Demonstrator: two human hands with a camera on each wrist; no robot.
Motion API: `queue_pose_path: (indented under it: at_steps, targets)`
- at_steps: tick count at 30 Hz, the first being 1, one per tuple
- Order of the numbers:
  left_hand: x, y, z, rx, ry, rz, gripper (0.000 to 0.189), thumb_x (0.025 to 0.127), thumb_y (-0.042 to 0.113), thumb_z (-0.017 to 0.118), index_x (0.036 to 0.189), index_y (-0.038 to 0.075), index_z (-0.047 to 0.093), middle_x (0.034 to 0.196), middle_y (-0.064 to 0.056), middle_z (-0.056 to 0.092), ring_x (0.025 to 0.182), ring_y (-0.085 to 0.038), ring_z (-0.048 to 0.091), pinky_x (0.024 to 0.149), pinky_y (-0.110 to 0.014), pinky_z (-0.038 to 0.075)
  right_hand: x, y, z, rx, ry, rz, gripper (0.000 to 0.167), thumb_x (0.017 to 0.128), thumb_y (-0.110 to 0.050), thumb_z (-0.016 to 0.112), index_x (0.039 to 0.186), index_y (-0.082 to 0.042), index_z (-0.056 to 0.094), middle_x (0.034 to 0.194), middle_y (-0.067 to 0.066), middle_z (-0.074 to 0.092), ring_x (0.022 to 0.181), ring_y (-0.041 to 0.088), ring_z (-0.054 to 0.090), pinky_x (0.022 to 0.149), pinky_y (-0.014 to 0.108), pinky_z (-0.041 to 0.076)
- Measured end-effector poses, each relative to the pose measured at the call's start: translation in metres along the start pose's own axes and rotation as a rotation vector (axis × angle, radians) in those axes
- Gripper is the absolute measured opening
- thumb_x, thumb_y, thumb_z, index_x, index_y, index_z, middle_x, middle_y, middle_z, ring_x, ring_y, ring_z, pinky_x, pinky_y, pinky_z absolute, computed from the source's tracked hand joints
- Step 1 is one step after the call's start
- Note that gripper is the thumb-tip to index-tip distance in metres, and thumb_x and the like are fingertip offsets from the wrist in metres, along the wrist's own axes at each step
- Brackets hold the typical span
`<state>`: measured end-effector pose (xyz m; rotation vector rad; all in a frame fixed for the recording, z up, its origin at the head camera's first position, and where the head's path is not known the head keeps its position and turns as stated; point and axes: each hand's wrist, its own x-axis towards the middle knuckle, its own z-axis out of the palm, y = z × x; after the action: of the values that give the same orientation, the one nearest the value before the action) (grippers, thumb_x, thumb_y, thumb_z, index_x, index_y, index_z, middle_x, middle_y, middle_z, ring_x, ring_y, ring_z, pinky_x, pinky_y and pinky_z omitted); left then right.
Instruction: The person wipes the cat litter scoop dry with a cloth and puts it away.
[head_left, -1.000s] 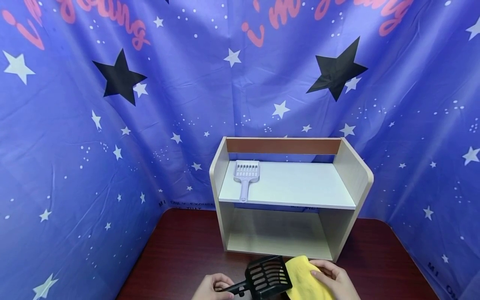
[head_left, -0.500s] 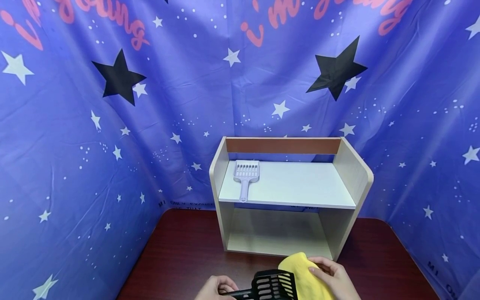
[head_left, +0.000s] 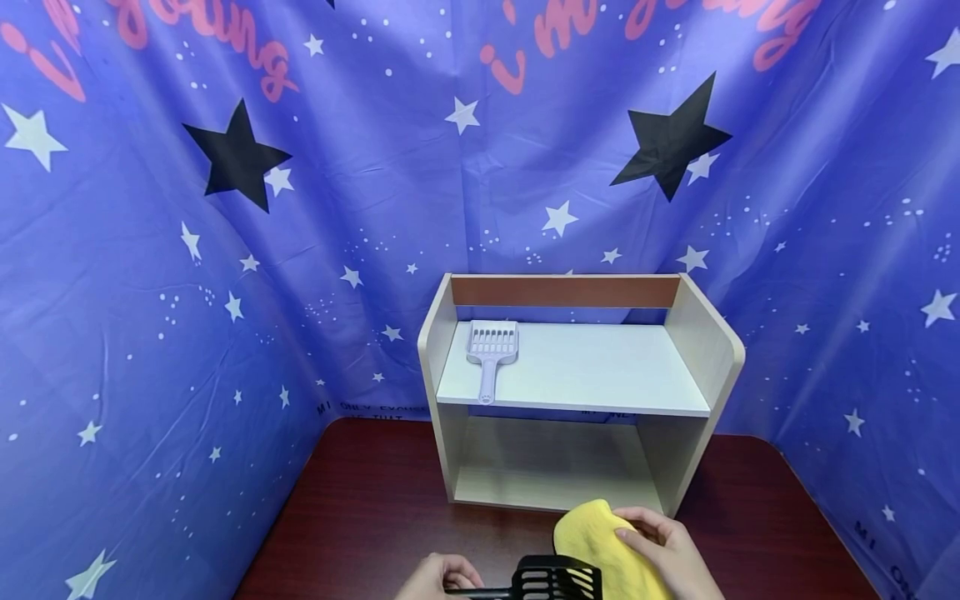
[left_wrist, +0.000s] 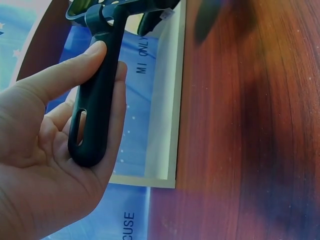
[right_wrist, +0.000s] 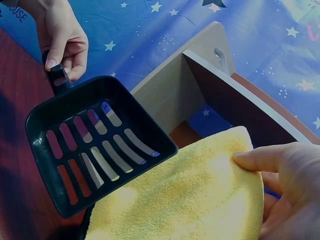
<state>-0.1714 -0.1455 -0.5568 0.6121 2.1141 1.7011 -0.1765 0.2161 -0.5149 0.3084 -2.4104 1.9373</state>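
A black slotted litter scoop is held by its handle in my left hand, the thumb lying along the handle in the left wrist view. My right hand pinches the edge of a yellow cloth between thumb and fingers. In the right wrist view the cloth lies close against the scoop's front edge, and I cannot tell whether they touch. A dark edge shows along the cloth's left side; what it belongs to is hidden. The lower part of the scoop is cut off in the head view.
A pale two-tier shelf stands on the dark red table, just beyond my hands. On its white upper board, at the left, lies a lilac litter scoop. A blue star-printed curtain surrounds the table.
The black scoop has tipped and moved down and slightly right, with my left hand shifting slightly right. The cloth has moved up and left a little in my right hand.
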Motion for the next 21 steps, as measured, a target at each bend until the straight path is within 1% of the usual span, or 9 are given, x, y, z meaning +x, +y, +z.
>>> queue_pose_path:
  at_steps: [3,7,10,16,21]
  targets:
    - [0.0015,0.001,0.0,0.041,0.008,0.003,0.019,0.076,-0.002,0.077,0.092,-0.01,0.069,0.081,-0.026,0.072,0.068,0.008,0.06,0.065,-0.013,0.049,0.0008,-0.0016,0.0003,-0.001,-0.009,0.011,0.026,0.094,-0.001,0.062,0.114,0.016,0.062,0.099,-0.025,0.069,0.089,-0.006,0.063,0.072,0.017,0.052]
    - [0.0029,0.0017,0.0004,0.071,0.021,-0.006,0.017,0.076,-0.001,0.078,0.09,-0.006,0.071,0.079,-0.021,0.073,0.067,0.009,0.059,0.064,-0.012,0.048,0.0009,-0.0034,0.0012,0.015,-0.032,0.013,0.027,0.095,-0.002,0.061,0.115,0.016,0.062,0.1,-0.024,0.069,0.089,-0.006,0.063,0.072,0.018,0.053]
    - [0.0033,0.002,0.001,0.081,0.026,-0.019,0.017,0.075,0.0,0.079,0.089,-0.004,0.072,0.079,-0.02,0.073,0.066,0.009,0.058,0.065,-0.012,0.047,0.0006,-0.0046,0.0022,0.026,-0.047,0.007,0.027,0.095,-0.001,0.061,0.115,0.017,0.061,0.1,-0.023,0.07,0.088,-0.005,0.064,0.072,0.018,0.053]
    - [0.0045,0.0034,0.0022,0.099,0.025,-0.032,0.016,0.075,0.001,0.079,0.089,-0.004,0.072,0.079,-0.02,0.073,0.066,0.009,0.058,0.066,-0.012,0.047,0.0014,-0.0063,0.0048,0.025,-0.042,-0.005,0.026,0.095,-0.001,0.061,0.115,0.016,0.062,0.1,-0.023,0.07,0.089,-0.005,0.063,0.072,0.018,0.053]
    - [0.0057,0.0027,0.0031,0.121,0.025,-0.026,0.016,0.075,0.001,0.079,0.088,-0.003,0.072,0.077,-0.016,0.074,0.065,0.01,0.058,0.066,-0.012,0.047,0.0019,-0.0063,0.0066,0.075,-0.078,-0.031,0.025,0.095,0.0,0.06,0.115,0.015,0.062,0.101,-0.022,0.071,0.09,-0.004,0.064,0.073,0.018,0.054]
